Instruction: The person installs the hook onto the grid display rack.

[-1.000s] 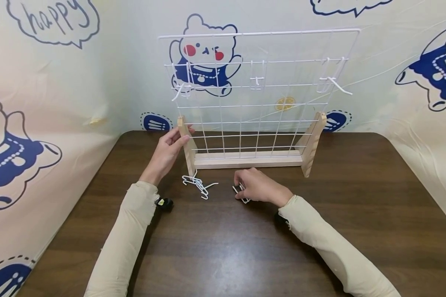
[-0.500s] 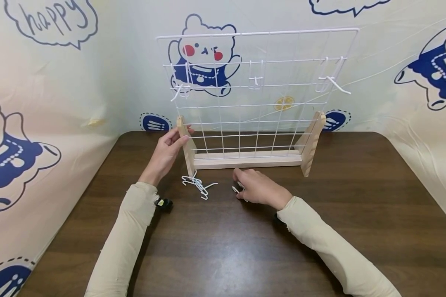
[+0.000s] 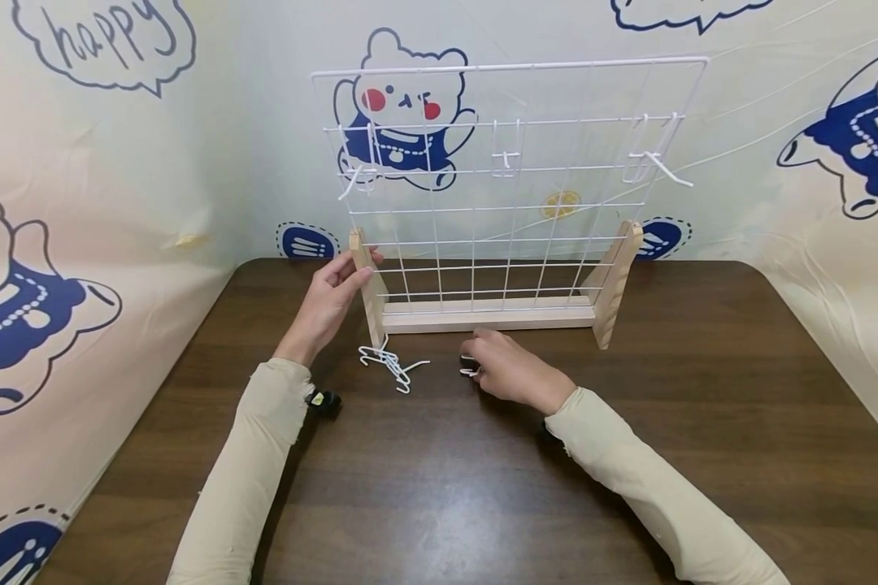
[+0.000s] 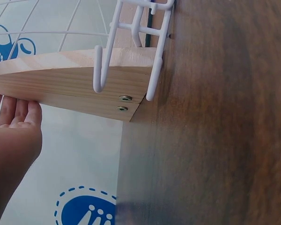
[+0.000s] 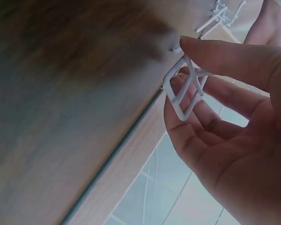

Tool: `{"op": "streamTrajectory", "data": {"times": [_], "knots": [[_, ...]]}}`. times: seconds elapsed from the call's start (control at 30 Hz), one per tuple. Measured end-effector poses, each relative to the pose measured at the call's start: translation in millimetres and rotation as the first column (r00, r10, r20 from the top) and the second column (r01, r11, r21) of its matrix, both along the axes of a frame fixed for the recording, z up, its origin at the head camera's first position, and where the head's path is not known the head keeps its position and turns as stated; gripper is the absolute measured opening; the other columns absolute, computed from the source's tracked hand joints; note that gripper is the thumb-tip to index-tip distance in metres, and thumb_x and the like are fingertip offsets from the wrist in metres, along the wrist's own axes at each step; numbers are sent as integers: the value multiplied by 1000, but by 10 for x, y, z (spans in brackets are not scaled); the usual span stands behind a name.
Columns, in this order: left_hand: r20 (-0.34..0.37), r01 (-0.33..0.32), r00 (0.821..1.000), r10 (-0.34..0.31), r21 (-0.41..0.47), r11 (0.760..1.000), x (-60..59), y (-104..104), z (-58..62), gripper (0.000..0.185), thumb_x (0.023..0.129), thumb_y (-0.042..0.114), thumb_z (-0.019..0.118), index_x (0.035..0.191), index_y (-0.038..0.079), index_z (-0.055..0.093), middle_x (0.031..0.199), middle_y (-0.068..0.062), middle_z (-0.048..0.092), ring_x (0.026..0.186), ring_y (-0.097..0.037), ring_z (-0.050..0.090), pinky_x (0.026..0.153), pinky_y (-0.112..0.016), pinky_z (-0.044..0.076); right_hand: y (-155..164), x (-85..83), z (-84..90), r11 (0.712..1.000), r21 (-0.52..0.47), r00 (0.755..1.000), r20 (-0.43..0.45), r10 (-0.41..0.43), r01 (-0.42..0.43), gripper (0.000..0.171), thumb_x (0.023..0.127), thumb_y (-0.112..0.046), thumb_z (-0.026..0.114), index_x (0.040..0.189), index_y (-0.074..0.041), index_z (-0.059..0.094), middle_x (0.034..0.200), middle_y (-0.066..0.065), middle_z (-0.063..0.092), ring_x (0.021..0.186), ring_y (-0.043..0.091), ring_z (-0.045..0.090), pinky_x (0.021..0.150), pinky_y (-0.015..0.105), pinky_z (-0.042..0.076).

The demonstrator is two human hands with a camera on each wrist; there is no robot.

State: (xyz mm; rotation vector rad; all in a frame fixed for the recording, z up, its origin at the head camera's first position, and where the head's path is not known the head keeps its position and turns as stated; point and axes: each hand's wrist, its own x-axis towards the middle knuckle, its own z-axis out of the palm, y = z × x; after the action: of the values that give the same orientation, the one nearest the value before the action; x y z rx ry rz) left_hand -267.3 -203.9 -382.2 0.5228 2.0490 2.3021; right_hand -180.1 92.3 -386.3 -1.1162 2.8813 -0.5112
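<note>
My left hand holds the left wooden upright of a white wire grid rack, thumb in front and fingers behind. In the left wrist view its fingertips lie against the wood. My right hand pinches a small white wire hook in front of the rack's base. The right wrist view shows the hook's angular frame between thumb and fingers, partly covered by them. Several more white wire hooks lie in a tangle by the left upright's foot.
Three white hooks hang on the upper grid: a left one, a middle one and a right one. The rack stands on a brown wooden table. Behind it hangs a printed cloth with cartoon bears.
The hook in my right hand has turned between the fingers, and less of it shows below them. My left hand stays on the upright.
</note>
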Motion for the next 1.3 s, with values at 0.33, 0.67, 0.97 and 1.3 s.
{"op": "streamTrajectory", "data": {"times": [0.33, 0.67, 0.97, 1.3], "knots": [[-14, 12, 1000, -12, -1, 1000, -5, -5, -10, 46, 101, 15, 60, 144, 4, 49, 140, -20, 51, 135, -27, 43, 117, -40, 26, 7, -14, -11, 999, -36, 999, 41, -9, 10, 19, 85, 4, 69, 100, -7, 70, 85, 3, 68, 76, 18, 63, 71, 39, 53], [-24, 17, 1000, -17, 6, 1000, -4, -8, -11, 43, 101, 14, 59, 142, 5, 51, 141, -24, 48, 138, -34, 38, 116, -38, 27, 24, -17, 32, 996, -85, 999, 45, 9, -6, 30, 80, 13, 60, 106, -1, 58, 83, 6, 65, 71, 17, 59, 64, 33, 50], [-8, 10, 1000, -10, 1, 1000, 9, 1, 10, 45, 101, 14, 59, 144, 4, 49, 143, -26, 47, 138, -32, 39, 117, -41, 26, 46, -60, 42, 990, -138, 999, 50, 1, 6, 18, 80, 11, 63, 92, -2, 59, 77, 1, 61, 69, 14, 53, 63, 29, 47], [-35, 14, 999, -14, 24, 1000, -15, 9, -12, 43, 101, 11, 58, 142, 2, 50, 137, -18, 54, 137, -34, 40, 114, -35, 31, 77, -62, 106, 994, -96, 997, 59, -45, 50, 9, 86, -1, 70, 88, -6, 62, 75, -3, 59, 65, 13, 50, 60, 29, 45]]}}
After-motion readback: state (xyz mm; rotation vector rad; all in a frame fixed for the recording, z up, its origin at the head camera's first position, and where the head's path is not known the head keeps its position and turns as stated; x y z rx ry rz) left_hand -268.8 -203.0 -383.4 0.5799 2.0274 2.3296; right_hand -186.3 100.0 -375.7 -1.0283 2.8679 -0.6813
